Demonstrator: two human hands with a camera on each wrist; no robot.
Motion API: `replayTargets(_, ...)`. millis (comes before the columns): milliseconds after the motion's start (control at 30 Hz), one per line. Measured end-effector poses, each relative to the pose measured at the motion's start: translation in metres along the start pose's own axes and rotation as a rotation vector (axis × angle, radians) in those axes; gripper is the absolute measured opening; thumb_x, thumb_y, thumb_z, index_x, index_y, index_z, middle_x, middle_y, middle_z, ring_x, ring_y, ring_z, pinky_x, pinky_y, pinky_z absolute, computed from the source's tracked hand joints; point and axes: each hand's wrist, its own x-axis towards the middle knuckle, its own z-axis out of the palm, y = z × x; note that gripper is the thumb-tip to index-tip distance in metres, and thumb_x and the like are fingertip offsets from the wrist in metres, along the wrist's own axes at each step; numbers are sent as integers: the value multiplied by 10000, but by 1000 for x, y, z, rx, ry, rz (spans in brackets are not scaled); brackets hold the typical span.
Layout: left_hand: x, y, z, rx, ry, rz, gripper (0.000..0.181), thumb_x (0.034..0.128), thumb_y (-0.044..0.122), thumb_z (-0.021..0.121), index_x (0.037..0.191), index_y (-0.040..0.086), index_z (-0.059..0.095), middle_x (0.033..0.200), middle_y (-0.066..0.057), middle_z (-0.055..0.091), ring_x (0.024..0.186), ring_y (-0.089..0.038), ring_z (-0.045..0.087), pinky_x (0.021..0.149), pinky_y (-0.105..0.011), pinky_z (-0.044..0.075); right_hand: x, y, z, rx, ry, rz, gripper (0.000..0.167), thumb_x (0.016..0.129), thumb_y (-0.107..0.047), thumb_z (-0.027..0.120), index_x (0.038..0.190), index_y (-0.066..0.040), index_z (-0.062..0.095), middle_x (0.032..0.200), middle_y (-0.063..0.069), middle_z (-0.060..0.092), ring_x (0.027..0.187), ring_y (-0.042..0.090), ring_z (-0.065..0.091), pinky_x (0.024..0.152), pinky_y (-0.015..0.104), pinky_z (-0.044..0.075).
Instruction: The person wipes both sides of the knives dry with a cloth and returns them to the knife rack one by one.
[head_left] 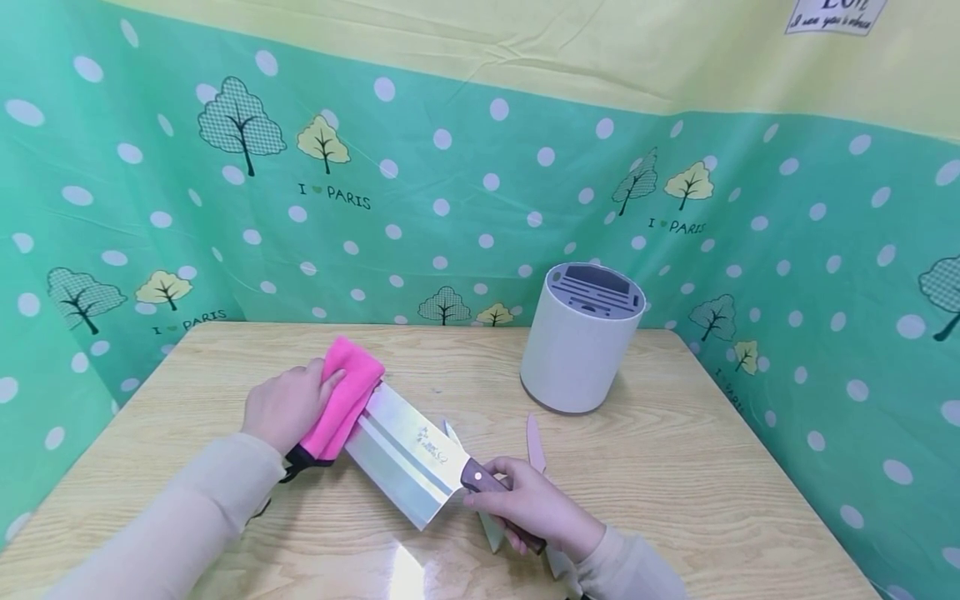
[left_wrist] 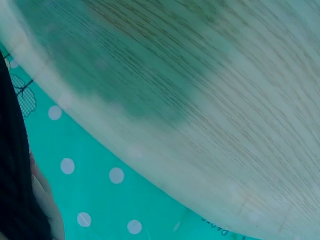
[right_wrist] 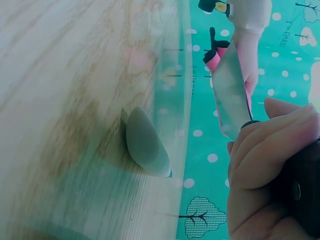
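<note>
Cleaver (head_left: 408, 454) held above wooden table (head_left: 675, 475), blade slanting up and away from handle. Right hand (head_left: 528, 504) grasping its dark handle, fingers wrapped round. Left hand (head_left: 288, 408) gripping pink cloth (head_left: 354, 379), thumb on top, cloth against blade's far end. Pink knife (head_left: 535, 442) on table just beyond right hand; pale blade (head_left: 491, 531) partly hidden below cleaver and right hand. White knife block (head_left: 573, 350) stands upright farther back, right side. Green dotted curtain (head_left: 442, 192) behind.
</note>
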Motion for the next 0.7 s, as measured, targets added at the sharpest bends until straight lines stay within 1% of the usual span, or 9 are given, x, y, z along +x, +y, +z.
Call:
replayTargets(133, 0, 4, 1, -9, -14, -2, 548, 1034, 535, 370, 1109, 29, 565, 728, -105, 591, 608, -252, 554, 496, -404, 458, 0, 0, -1, 3, 3, 3, 388, 899, -241, 699, 1159, -18, 515, 541, 4, 495, 327, 44, 406, 326, 189, 368)
replayTargets(433, -3, 13, 4, 8, 4, 29, 596, 1027, 540, 389, 1259, 16, 553, 845, -158, 656, 649, -285, 604, 508, -425, 486, 1, 1, -1, -1, 6, 7, 403, 891, -259, 706, 1154, -21, 515, 535, 3, 489, 324, 47, 404, 325, 191, 368)
replayTargets(533, -4, 17, 4, 8, 1, 36, 600, 1024, 533, 403, 1291, 14, 542, 847, -149, 661, 632, -265, 594, 497, -396, 477, 1, 2, -1, -4, 7, 6, 409, 889, -264, 707, 1158, -23, 515, 534, 1, 488, 325, 50, 404, 327, 193, 369)
replayTargets(700, -5, 21, 4, 6, 3, 42, 562, 1022, 521, 420, 1252, 28, 559, 784, -103, 628, 593, -229, 552, 486, -364, 450, 1, 2, -1, -8, 7, 5, 415, 888, -269, 707, 1163, -23, 518, 531, 1, 487, 327, 51, 405, 328, 195, 371)
